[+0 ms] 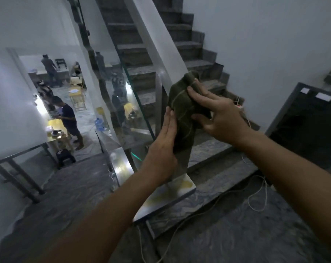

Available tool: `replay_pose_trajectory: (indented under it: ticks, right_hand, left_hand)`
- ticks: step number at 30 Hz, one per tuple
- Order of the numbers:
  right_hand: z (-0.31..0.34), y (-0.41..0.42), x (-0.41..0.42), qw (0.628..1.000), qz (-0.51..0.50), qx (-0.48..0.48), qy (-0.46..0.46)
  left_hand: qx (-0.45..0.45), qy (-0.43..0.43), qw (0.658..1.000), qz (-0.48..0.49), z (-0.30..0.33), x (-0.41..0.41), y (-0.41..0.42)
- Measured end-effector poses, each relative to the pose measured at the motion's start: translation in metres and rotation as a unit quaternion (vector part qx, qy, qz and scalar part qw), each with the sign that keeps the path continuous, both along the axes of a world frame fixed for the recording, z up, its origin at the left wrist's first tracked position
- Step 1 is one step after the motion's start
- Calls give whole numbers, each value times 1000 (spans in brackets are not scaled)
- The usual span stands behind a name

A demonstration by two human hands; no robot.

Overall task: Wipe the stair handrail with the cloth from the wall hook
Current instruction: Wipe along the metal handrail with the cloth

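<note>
A dark green cloth with thin pale lines is draped over the lower end of the steel handrail, which climbs up and to the left above a glass panel. My right hand presses on the cloth from the right, fingers spread over it. On the left side, my left hand lies flat with straight fingers against the cloth and the post under it. The wall hook is not in view.
Stone steps rise behind the rail along the right wall. A white cord trails over the landing floor. A dark doorway stands at right. Several people and yellow tables are on the floor below, left.
</note>
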State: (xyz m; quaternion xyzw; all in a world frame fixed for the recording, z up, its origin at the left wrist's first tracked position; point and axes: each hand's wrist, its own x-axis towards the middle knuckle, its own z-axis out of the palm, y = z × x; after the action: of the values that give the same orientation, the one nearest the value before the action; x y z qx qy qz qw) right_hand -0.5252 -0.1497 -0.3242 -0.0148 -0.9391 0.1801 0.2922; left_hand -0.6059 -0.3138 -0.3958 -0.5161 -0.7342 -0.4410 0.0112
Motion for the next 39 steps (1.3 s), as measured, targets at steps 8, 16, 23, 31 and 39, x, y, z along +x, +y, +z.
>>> replay_pose_trajectory:
  ticks: [8,16,23,31,39]
  right_hand:
    - [-87,-40,-1,984,-83,1,158]
    - [-167,-57,17,990,-135,-32,3]
    - [-198,-66,30,956,-185,-73,-216]
    - [-208,-67,24,916,-191,-80,-343]
    - [-215,-97,30,917,-162,-16,-365]
  left_hand:
    - [-113,59,991,-28,-10,4,-26]
    - [-314,74,945,-50,-59,0,-42]
    - [-458,76,884,-51,-93,16,-30]
    - [-506,92,857,-17,-113,31,-40]
    - [-497,78,863,47,-123,25,-77]
